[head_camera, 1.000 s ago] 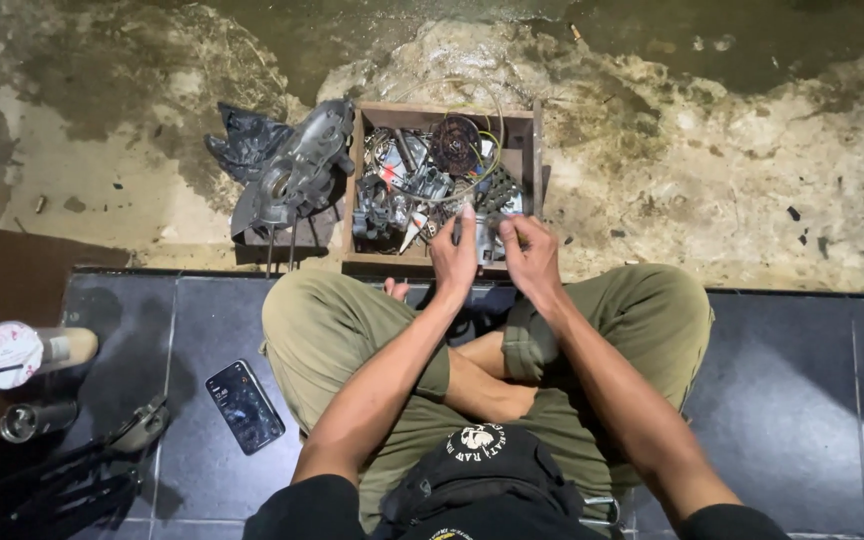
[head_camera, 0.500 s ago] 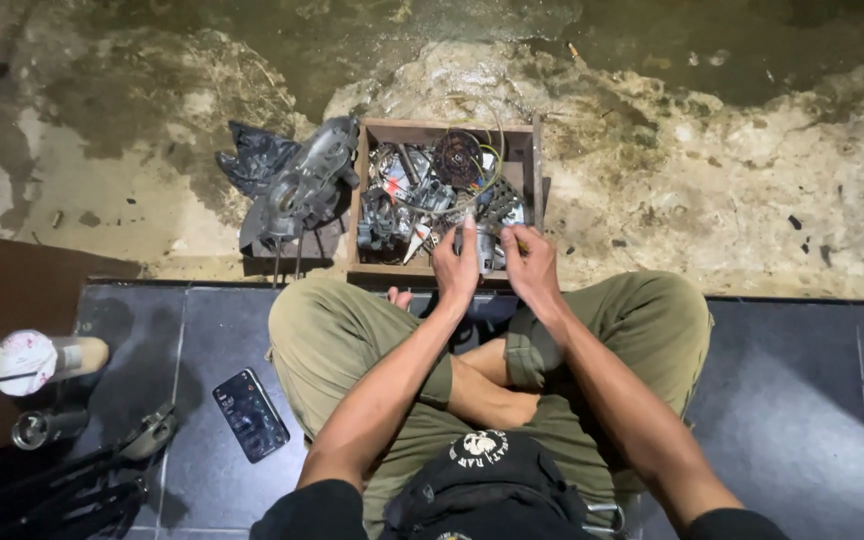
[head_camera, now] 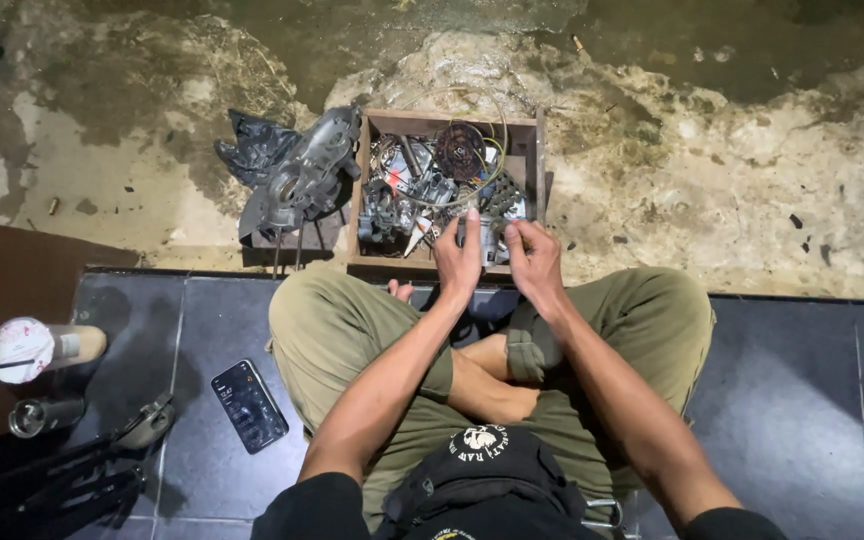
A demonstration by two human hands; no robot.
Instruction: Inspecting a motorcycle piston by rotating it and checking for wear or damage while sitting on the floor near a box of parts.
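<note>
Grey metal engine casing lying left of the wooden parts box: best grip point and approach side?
Probably the narrow upper end of the grey metal engine casing, where it leans toward the wooden box. Come from the left or above: the box blocks the right side, black plastic lies behind, and the wider lower end rests on the ground. Both hands look busy.

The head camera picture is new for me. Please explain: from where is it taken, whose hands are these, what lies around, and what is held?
The camera sits on a person's head and looks down at their crossed legs. Both hands are this person's own. The left hand and right hand together grip a small metal part, too small to identify, over a wooden box full of metal parts and wires. Left of the box lies a grey engine casing. A phone and a capped cup rest on the dark tiles.
</note>
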